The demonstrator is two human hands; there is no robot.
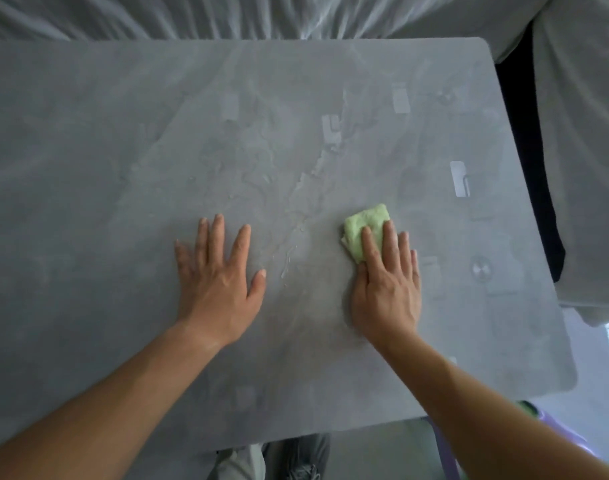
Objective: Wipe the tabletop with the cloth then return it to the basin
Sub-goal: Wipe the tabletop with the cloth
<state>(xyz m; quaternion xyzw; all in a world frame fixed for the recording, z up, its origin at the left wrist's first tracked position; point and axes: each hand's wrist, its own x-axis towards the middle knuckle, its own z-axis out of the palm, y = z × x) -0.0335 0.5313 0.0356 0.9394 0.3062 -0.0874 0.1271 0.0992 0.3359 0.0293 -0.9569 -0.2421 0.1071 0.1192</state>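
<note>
two flat palms on tabletop (123, 150), right hand (386, 285) pressing cloth (365, 226)

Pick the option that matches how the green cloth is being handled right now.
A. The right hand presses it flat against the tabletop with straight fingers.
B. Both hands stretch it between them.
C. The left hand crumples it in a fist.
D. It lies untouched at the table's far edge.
A: the right hand lies flat with straight fingers over the green cloth on the tabletop, while the left hand rests bare on the surface, apart from it.
</note>
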